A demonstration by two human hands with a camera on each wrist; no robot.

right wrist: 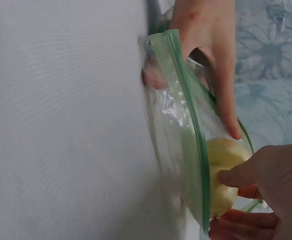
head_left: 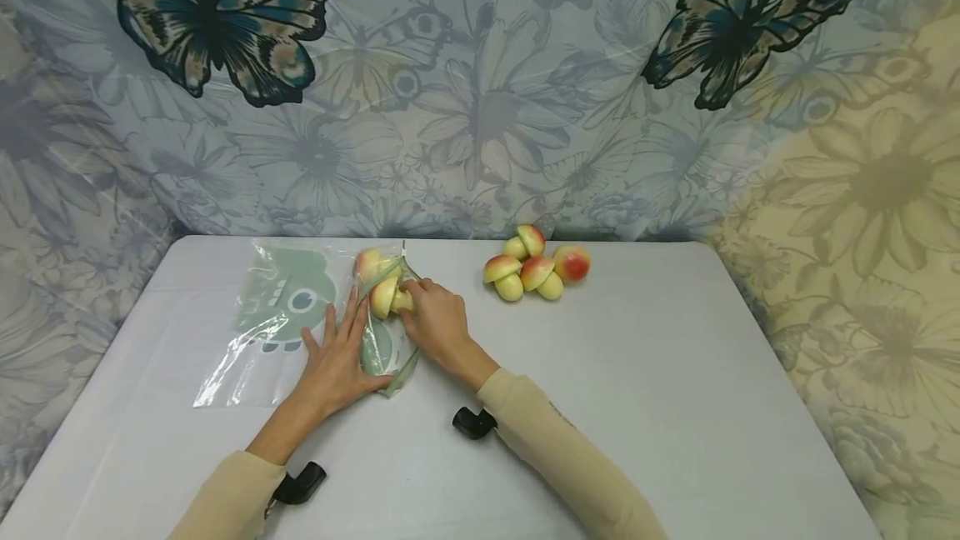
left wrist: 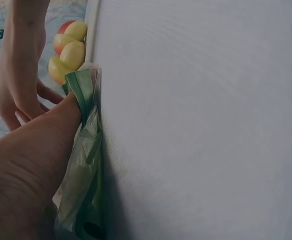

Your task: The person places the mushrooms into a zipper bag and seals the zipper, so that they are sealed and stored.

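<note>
A clear zip bag [head_left: 377, 348] with green edging lies on the table, its mouth parted toward the right. Inside sit toy mushrooms with yellow stems and red-yellow caps. My left hand [head_left: 335, 361] spreads over the bag, fingers extended at the upper side of the mouth and thumb at the lower corner. At the opening, my right hand [head_left: 437, 319] pinches a toy mushroom [right wrist: 221, 172], its thumb on the yellow surface and its other fingers below. In the right wrist view, the green zip strip [right wrist: 198, 135] runs past that mushroom.
Several more toy mushrooms [head_left: 536, 272] are grouped near the table's back edge, right of the bag. A second clear bag [head_left: 288, 294] with a green cartoon print lies flat at the left. Patterned fabric [head_left: 487, 132] stands behind the white table [head_left: 637, 407].
</note>
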